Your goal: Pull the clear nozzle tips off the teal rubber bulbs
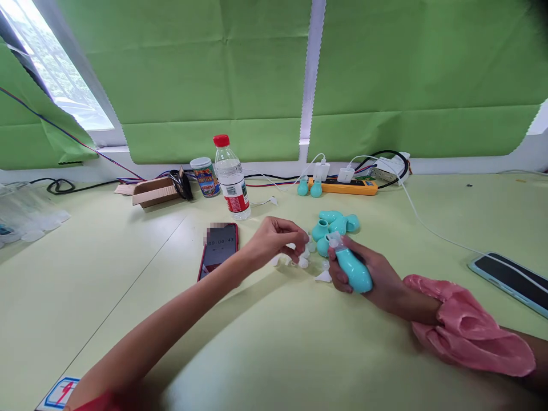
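Observation:
My right hand [379,277] is wrapped round a small glossy turquoise bottle [356,273], tilted with its translucent fitting [336,241] up and to the left. A pink ruffled scrunchie [466,325] circles the right wrist. Over a pile of small white plastic pieces [303,261] is my left hand [278,241], its fingers curled and thumb near the index finger. Whatever lies between those fingertips is too small to make out. Just beyond the pile, several more turquoise bottles [338,221] lie together, some showing open necks. A white pointed piece [324,276] rests beside the right fingers.
A phone showing a timer [220,248] lies left of the pile, a second phone [511,279] far right. Behind stand a water bottle [233,182] and a printed can [205,177]. An orange power strip [363,186] with cables runs along the wall; an open carton [156,193] sits left.

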`<state>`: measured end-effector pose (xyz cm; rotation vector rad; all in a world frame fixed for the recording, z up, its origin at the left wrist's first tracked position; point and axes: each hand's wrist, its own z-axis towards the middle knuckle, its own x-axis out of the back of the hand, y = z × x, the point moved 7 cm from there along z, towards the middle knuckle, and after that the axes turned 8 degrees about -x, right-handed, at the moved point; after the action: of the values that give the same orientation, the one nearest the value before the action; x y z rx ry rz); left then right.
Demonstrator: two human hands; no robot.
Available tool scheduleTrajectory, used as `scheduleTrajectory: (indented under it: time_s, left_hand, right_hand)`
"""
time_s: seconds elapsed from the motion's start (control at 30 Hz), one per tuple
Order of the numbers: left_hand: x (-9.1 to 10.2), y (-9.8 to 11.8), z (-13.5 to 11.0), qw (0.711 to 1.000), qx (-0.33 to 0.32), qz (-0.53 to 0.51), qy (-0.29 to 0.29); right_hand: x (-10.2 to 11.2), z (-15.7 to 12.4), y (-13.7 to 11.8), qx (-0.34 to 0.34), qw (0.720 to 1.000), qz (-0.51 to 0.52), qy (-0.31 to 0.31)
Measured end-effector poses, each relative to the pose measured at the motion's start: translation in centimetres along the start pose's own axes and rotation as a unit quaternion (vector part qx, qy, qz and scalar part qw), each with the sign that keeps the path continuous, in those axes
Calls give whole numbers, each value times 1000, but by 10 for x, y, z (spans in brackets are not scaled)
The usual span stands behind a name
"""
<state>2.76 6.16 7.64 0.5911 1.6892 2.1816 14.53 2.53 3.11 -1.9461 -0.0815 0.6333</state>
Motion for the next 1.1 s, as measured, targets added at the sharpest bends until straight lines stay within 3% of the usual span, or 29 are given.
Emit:
scheduleTrajectory:
  time_s: [0.07,0.17,0.27,0.37,0.47,0.57,0.67,0.73,0.87,1.03,1.1]
  left_hand:
    - [9,-5,4,994,6,112,-12]
    - [13,-12,6,942,-23,334,-19]
    - [10,-18,7,923,-37,382,-14]
    - [4,-9,4,918,-52,394,10]
    - [-12,12,-6,909,-87,408,25]
    - [-44,19,-19,867,-97,486,-59]
    - [-63,13,-28,833,-88,534,-112]
    - [-68,10,-30,844,-102,509,-136]
    - [-68,9,-27,895,-123,398,-159]
    - [-68,10,-28,939,-94,269,-192]
    - [-69,8,-28,950,-71,221,-209]
  right_hand:
    - [3,0,-5,9,1000,11,1]
    - [5,-1,-8,34,999,-33,8]
    - [2,-2,-6,37,992,-117,16]
    - [-3,-4,1,14,977,-211,19]
    - [-9,-6,12,-22,957,-288,10]
    - [-15,-10,21,-33,945,-326,-2]
    - [-18,-15,28,-51,937,-346,-4]
    - [-19,-18,31,-69,932,-355,-7]
    - [-22,-25,33,-96,922,-374,-27]
    - [-28,-31,30,-115,896,-423,-79]
    - [-32,-35,26,-93,871,-471,-105]
